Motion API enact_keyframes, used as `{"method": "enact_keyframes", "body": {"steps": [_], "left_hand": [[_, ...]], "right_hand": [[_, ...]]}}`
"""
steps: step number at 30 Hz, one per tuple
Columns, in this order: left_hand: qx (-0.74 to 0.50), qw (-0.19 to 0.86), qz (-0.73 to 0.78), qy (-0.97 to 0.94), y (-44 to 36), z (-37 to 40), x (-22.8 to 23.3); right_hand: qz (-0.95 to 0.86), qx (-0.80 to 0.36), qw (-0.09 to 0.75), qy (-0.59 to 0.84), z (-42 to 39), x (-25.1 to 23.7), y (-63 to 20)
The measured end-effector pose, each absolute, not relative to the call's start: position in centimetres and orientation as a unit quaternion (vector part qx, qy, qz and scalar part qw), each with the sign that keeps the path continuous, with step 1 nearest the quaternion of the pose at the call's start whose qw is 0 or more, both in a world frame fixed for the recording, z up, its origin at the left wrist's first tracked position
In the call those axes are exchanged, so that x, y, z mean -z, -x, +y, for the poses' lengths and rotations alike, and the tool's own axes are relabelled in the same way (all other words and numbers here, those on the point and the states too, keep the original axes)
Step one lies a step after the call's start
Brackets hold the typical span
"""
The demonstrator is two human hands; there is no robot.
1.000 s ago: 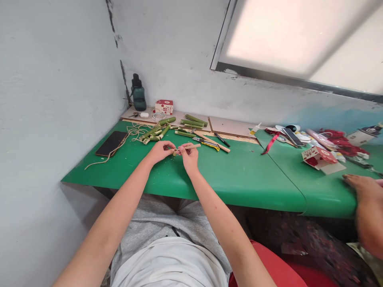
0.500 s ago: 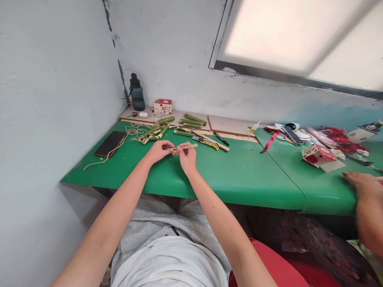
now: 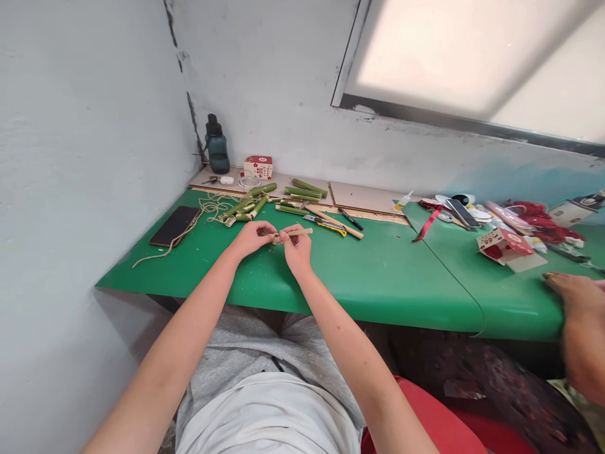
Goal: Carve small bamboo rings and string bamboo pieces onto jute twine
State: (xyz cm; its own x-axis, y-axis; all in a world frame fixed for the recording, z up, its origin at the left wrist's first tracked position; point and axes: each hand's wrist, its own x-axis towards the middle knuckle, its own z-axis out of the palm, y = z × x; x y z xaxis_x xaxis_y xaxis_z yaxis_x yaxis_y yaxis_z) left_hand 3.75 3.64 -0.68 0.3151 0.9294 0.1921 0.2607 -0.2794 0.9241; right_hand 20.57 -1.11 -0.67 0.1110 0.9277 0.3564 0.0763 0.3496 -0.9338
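Note:
Over the green tabletop, my left hand (image 3: 255, 239) pinches a small tan piece (image 3: 275, 238), perhaps a cut bit of bamboo; the fingers partly hide it. Close on its right, the fingers of my right hand (image 3: 295, 251) are closed around a pale wooden stick (image 3: 303, 231), whose free end points right. The fingertips of both hands almost meet at the small piece. Just beyond them lie cut green bamboo pieces (image 3: 259, 206), a yellow utility knife (image 3: 331, 226), a longer wooden stick (image 3: 352, 233) and a black pen (image 3: 350, 218).
A phone (image 3: 174, 226) and loose twine (image 3: 165, 254) lie at left. Behind stand a water bottle (image 3: 217, 148) and a small box (image 3: 258, 166). At right are a glue bottle (image 3: 403, 200), red ribbon (image 3: 428, 225), an opened box (image 3: 503, 244) and another person's hand (image 3: 574, 296).
The view has shifted very slightly. Both hands keep the same hold and place, with no clear movement of the stick or the small piece.

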Motion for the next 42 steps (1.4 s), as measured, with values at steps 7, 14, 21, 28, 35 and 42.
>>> {"method": "enact_keyframes", "body": {"steps": [7,14,21,28,35,42], "left_hand": [[-0.401,0.419,0.428,-0.693,-3.74,3.66,0.68],[-0.399,0.419,0.428,-0.694,-3.66,3.65,0.67],[-0.401,0.417,0.427,-0.695,-3.74,3.7,0.65],[-0.4,0.416,0.425,-0.698,-3.63,3.79,0.84],[-0.399,0.415,0.427,-0.697,-3.66,3.71,0.78],[-0.399,0.403,0.434,-0.7,-3.75,3.52,0.76]], "right_hand": [[-0.555,-0.349,0.609,0.446,-0.96,0.96,-20.57],[-0.556,-0.353,0.613,0.437,-1.06,0.79,-20.57],[-0.556,-0.337,0.613,0.449,-1.08,0.93,-20.56],[-0.564,-0.336,0.607,0.448,-1.04,0.95,-20.55],[-0.548,-0.297,0.626,0.469,-1.33,0.62,-20.7],[-0.512,-0.286,0.65,0.483,-0.78,0.99,-20.96]]}}
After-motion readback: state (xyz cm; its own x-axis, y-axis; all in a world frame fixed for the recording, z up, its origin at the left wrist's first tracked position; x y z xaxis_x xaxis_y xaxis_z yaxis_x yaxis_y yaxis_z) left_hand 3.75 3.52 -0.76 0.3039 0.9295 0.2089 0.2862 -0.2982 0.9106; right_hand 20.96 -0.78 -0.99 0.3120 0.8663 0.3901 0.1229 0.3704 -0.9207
